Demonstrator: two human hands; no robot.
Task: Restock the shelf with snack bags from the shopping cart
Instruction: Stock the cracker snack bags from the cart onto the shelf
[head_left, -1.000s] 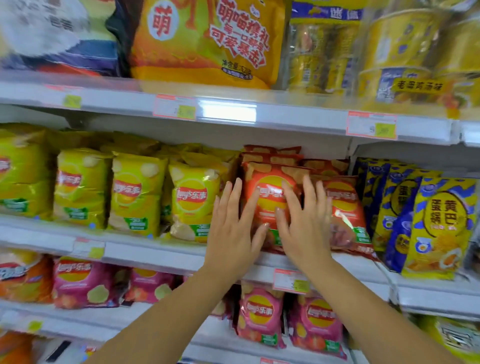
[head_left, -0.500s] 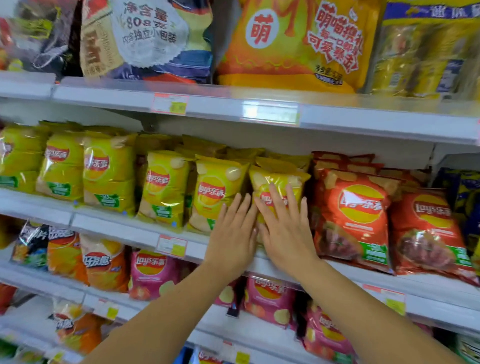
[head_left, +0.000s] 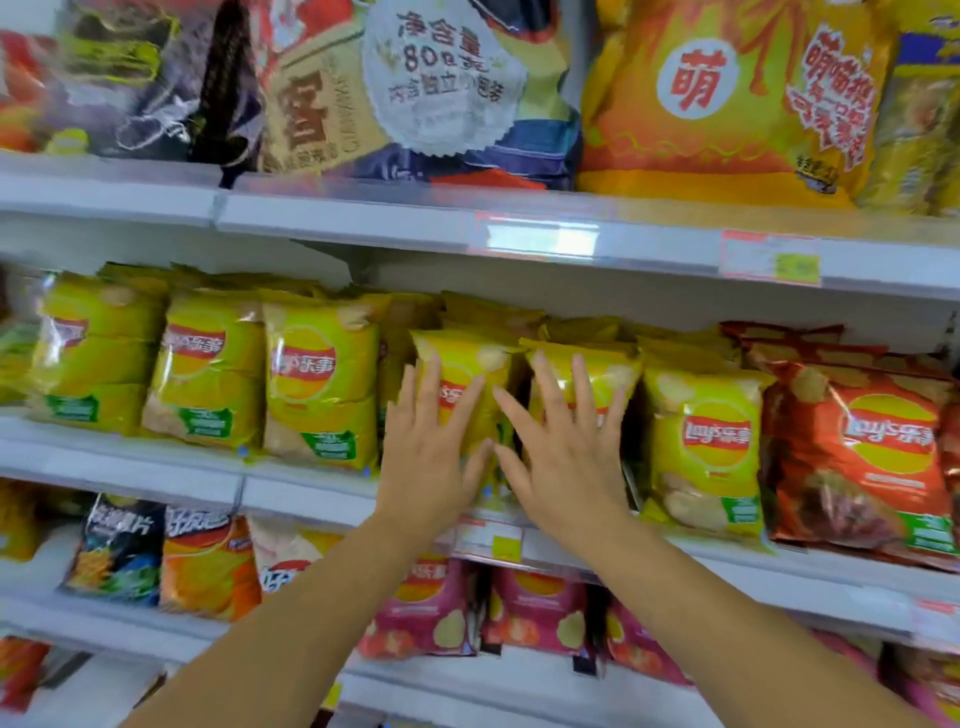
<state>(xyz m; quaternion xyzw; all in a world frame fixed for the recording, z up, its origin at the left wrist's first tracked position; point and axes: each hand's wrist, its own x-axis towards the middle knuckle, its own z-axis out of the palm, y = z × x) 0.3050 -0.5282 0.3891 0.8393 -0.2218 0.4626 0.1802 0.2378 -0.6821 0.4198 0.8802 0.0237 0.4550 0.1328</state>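
Observation:
A row of yellow-green chip bags stands upright on the white middle shelf (head_left: 306, 493). My left hand (head_left: 431, 447) lies flat, fingers straight and spread, against one yellow-green bag (head_left: 470, 364). My right hand (head_left: 566, 447) presses flat on the neighbouring yellow-green bag (head_left: 605, 371). Neither hand grips anything. Both bags stand at the shelf's front edge, partly hidden by my hands. The shopping cart is out of view.
Red chip bags (head_left: 867, 457) stand to the right on the same shelf. Large bags, one orange (head_left: 727, 104), fill the shelf above. Pink (head_left: 431, 613), orange and dark bags sit on the shelf below. Price tags (head_left: 491, 540) line the shelf edges.
Both hands have shifted left along the shelf, from the red bags onto the yellow-green bags. They now lie a little further apart, each on its own bag.

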